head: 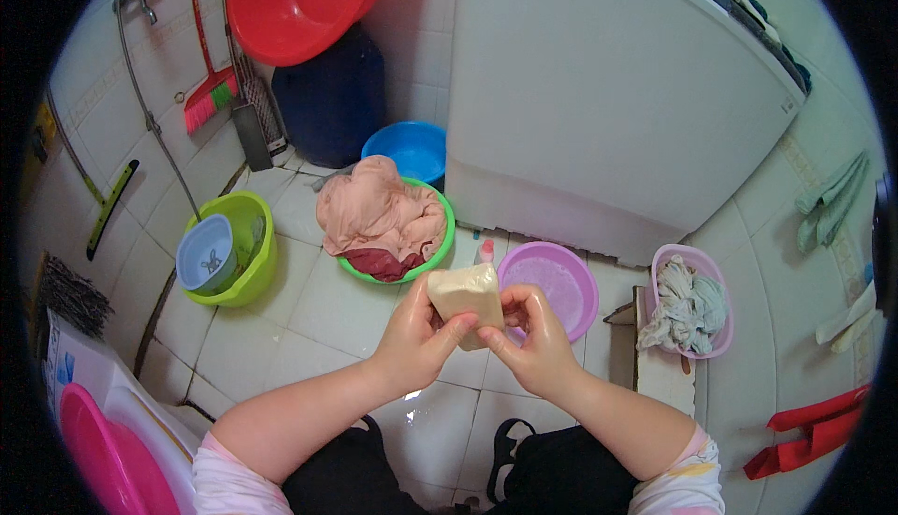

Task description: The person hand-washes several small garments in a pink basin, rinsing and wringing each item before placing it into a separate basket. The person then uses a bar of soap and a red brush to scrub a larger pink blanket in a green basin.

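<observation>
A wet, cream-coloured block, perhaps a bar of soap, is held up between both hands. My left hand grips its left side with the thumb across the near face. On the other side my right hand has its thumb at the lower right edge and its fingers curled by the side. Just beyond stands a purple basin of sudsy water, with a bottle with a pink cap beside it. Farther left, a green basin holds a bulky peach-coloured cloth and a dark red cloth.
A lime-green basin with a small blue basin in it stands left. A blue basin sits behind the cloth. At right, a pink basket of cloths rests on a ledge. A large white appliance stands ahead.
</observation>
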`<state>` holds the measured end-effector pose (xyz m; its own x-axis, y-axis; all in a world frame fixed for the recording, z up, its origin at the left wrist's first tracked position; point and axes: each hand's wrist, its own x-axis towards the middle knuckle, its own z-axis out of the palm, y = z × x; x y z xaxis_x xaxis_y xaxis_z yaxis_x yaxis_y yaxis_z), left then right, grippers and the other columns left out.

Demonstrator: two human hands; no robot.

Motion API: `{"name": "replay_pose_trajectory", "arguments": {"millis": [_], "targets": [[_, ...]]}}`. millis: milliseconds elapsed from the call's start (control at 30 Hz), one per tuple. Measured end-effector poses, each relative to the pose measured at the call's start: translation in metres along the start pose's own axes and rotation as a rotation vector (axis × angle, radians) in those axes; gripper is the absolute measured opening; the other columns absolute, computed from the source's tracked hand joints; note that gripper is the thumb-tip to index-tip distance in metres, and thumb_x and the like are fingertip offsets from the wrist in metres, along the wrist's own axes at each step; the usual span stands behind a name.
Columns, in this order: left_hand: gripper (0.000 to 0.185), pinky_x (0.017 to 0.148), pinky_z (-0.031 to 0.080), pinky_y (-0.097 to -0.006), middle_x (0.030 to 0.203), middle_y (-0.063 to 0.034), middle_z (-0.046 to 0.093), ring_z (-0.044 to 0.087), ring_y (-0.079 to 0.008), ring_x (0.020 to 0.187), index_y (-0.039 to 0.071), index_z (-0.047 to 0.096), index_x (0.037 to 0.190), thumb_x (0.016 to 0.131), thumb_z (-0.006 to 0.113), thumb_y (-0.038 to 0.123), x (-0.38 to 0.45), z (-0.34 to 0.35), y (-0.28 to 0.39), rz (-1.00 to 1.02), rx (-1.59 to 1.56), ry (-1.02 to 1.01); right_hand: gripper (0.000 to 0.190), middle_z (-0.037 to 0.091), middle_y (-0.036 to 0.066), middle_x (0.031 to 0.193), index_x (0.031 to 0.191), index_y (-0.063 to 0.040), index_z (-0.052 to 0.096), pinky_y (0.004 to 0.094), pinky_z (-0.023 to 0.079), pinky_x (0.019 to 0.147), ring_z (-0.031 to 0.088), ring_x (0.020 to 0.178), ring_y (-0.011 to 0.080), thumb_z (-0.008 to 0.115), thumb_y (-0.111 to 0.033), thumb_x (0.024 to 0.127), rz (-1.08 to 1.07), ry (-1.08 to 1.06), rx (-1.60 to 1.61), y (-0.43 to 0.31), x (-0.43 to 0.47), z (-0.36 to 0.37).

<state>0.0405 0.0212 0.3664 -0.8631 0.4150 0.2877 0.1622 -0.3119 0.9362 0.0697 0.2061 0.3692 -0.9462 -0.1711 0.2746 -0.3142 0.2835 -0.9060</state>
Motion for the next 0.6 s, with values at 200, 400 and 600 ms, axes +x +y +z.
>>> {"name": "replay_pose_trajectory", "arguments": {"millis": [200, 400, 600], "targets": [[0.041, 0.094, 0.045, -0.0307, 0.120, -0.0085, 0.051, 0.052, -0.0140, 0.112, 0.001, 0.037, 0.129, 0.095, 0.057, 0.011, -0.003, -0.004, 0.000, 0.000, 0.062, -0.034, 0.036, 0.057, 0.011, 0.104, 0.114, -0.001, 0.047, 0.0331, 0.051, 0.083, 0.060, 0.093, 0.0186, 0.069, -0.015, 0.088, -0.053, 0.029, -0.012, 0.003, -0.001, 0.002], [0.043, 0.103, 0.041, -0.0374, 0.131, -0.0130, 0.050, 0.051, -0.0223, 0.122, 0.006, 0.031, 0.135, 0.098, 0.052, 0.015, 0.004, 0.000, -0.012, -0.192, -0.388, 0.026, 0.031, 0.056, 0.011, 0.102, 0.111, -0.002, 0.050, 0.0309, 0.049, 0.079, 0.059, 0.090, 0.0186, 0.067, -0.015, 0.089, 0.208, -0.059, 0.203, 0.002, 0.001, 0.001], [0.044, 0.103, 0.041, -0.0380, 0.135, -0.0146, 0.048, 0.050, -0.0236, 0.124, 0.006, 0.030, 0.134, 0.097, 0.051, 0.007, 0.001, -0.006, -0.016, 0.077, 0.107, -0.088, 0.038, 0.055, 0.011, 0.096, 0.109, -0.003, 0.054, 0.0313, 0.047, 0.075, 0.055, 0.082, 0.0240, 0.075, -0.007, 0.078, -0.339, 0.345, -0.254, -0.008, 0.008, -0.004]]}}
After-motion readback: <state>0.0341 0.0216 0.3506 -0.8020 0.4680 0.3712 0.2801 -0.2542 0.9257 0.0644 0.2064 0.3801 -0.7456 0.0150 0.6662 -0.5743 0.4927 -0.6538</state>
